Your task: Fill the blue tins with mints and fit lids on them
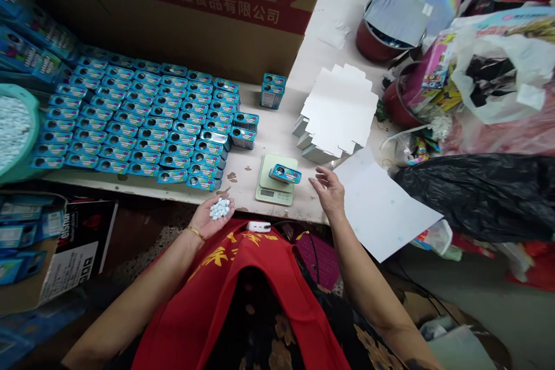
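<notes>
My left hand (207,219) is cupped palm up at the table's front edge, holding a small heap of pale blue candies (219,208). My right hand (329,191) hovers just right of the kitchen scale, fingers apart and nothing in them. On that scale (273,195) lies one blue tin (287,173) with a dark round spot on its top. Left of the scale, many like blue tins (143,141) stand in close rows. At far left, a turquoise basin (32,144) is full of pale candies.
A stack of white card (340,107) stands right of the scale, beside a loose white sheet (385,208). Two blue tins (273,92) stand apart near a large cardboard box (195,29). Bags and dark red pots (373,43) crowd the right side. An open carton (52,277) sits below left.
</notes>
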Action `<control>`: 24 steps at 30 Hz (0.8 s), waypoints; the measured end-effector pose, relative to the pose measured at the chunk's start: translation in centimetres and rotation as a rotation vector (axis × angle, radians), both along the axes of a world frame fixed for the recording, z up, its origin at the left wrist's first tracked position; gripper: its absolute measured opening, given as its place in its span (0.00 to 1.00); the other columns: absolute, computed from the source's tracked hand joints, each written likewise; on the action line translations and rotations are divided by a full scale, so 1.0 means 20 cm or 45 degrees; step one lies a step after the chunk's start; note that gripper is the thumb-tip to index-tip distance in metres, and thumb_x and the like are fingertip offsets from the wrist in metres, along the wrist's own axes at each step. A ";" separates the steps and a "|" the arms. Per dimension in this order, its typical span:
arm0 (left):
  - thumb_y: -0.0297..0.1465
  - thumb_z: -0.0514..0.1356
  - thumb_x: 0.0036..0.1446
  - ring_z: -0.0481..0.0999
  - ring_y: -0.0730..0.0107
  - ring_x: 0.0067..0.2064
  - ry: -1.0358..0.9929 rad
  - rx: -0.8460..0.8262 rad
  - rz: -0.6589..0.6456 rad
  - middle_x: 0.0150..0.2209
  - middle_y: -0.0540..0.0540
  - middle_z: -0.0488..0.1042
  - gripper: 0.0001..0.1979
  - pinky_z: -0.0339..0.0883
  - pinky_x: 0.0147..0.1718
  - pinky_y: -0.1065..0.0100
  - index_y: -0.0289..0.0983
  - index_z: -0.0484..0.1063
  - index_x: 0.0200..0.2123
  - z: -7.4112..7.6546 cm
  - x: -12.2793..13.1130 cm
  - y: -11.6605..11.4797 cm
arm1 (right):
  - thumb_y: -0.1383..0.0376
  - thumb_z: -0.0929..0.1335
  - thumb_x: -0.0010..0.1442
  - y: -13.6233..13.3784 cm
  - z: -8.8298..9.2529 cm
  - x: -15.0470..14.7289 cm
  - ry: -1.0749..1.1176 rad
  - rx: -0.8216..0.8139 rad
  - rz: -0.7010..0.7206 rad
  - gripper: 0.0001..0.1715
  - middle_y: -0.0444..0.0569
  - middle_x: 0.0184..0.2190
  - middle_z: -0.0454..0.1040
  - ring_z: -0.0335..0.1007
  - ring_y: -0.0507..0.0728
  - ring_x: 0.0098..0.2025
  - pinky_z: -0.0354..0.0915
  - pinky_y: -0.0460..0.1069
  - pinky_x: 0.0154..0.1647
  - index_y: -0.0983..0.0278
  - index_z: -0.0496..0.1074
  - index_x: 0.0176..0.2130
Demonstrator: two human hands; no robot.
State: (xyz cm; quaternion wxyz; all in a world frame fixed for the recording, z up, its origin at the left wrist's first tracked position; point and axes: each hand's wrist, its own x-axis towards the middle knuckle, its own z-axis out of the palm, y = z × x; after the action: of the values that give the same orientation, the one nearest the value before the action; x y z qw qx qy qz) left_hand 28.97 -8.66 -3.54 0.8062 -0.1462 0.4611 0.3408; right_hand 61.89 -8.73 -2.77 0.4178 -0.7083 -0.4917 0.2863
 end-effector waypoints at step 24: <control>0.25 0.51 0.54 0.75 0.66 0.32 0.053 -0.030 0.215 0.30 0.40 0.74 0.08 0.71 0.31 0.64 0.31 0.69 0.36 0.04 -0.22 -0.03 | 0.64 0.64 0.53 0.46 0.00 -0.71 -0.773 -0.002 0.771 0.22 0.53 0.42 0.65 0.58 0.59 0.43 0.61 0.52 0.42 0.64 0.62 0.48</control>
State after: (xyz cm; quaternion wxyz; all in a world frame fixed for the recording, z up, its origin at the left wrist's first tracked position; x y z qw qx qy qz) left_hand 24.63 -9.35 -2.79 0.7630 -0.1869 0.4676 0.4053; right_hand 47.60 0.46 -2.76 0.1508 -0.5845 -0.7779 0.1749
